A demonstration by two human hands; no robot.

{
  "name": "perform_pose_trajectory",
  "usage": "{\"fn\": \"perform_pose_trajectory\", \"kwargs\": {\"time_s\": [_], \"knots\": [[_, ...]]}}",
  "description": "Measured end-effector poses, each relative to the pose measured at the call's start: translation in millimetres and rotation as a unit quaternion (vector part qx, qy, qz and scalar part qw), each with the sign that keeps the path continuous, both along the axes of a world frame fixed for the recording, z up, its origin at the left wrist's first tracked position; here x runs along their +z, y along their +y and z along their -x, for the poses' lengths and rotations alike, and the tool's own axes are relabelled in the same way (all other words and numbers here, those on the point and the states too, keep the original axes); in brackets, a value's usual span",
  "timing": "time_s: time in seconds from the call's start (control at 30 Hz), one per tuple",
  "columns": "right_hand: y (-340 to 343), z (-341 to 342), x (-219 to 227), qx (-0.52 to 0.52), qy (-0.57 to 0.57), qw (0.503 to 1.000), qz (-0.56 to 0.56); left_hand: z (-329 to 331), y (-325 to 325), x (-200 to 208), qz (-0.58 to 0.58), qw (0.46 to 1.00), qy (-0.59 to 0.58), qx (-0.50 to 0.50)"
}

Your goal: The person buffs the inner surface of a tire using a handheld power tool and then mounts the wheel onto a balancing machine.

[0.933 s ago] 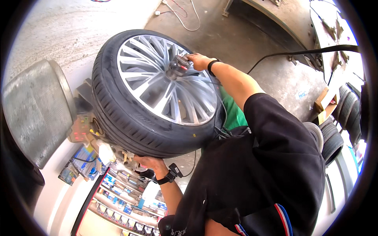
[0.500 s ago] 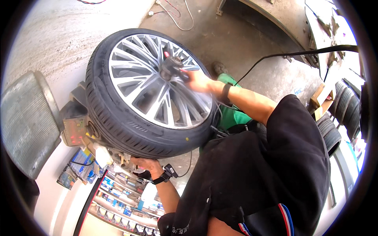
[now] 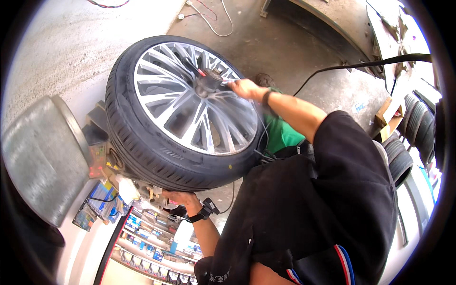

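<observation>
A large tyre (image 3: 142, 137) on a silver multi-spoke alloy rim (image 3: 161, 107) is mounted at a tilt, with its outer face toward me. At the hub sits a dark metal wing nut (image 3: 209, 83) with a black, red-marked handle pointing to the upper left. My right hand (image 3: 247, 89) is closed around the handle on the nut's right side; the fingertips are slightly blurred. Below the tyre's near edge, my left hand (image 3: 180, 197) rests against the tread, its fingers mostly hidden. A strap with a small black device (image 3: 209, 208) circles my left wrist.
A grey metal cover (image 3: 45, 156) stands left of the tyre, beside a panel with red lights (image 3: 97, 164). Shelves of small boxes (image 3: 152, 237) lie below. Stacked tyres (image 3: 398, 159) stand at right. A black cable (image 3: 361, 64) crosses the upper right.
The wing nut has turned, bringing its black handle into view at upper left. My right hand has shifted slightly right and up. My left hand stays under the tyre.
</observation>
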State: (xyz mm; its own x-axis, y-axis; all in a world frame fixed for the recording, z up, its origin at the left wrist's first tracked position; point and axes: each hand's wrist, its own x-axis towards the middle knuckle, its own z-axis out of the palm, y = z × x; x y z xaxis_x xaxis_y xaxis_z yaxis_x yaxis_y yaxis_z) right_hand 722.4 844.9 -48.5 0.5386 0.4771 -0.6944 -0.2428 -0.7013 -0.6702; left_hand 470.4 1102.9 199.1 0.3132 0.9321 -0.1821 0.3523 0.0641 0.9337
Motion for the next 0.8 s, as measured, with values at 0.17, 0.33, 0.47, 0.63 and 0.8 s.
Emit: {"fn": "perform_pose_trajectory", "kwargs": {"time_s": [0.17,0.33,0.47,0.63,0.8], "knots": [[9.4,-50.4,155.4,-0.193,0.223,0.836,-0.463,0.9,-6.5,8.6,-0.093,0.982,0.132,-0.099],[46.4,-119.6,65.0,-0.182,-0.188,0.953,-0.151,-0.6,-6.3,9.7,-0.074,0.993,0.085,-0.02],[32.8,-80.6,-54.4,0.21,-0.274,0.935,-0.081,-6.0,-7.8,8.1,-0.107,0.984,0.135,-0.05],[13.9,-37.2,-51.9,0.014,-0.062,0.984,-0.168,-3.3,-0.8,10.8,0.024,1.0,-0.001,-0.013],[16.7,-33.8,-25.5,0.082,-0.129,0.986,-0.061,5.9,4.4,6.2,-0.069,0.986,0.099,-0.119]]}}
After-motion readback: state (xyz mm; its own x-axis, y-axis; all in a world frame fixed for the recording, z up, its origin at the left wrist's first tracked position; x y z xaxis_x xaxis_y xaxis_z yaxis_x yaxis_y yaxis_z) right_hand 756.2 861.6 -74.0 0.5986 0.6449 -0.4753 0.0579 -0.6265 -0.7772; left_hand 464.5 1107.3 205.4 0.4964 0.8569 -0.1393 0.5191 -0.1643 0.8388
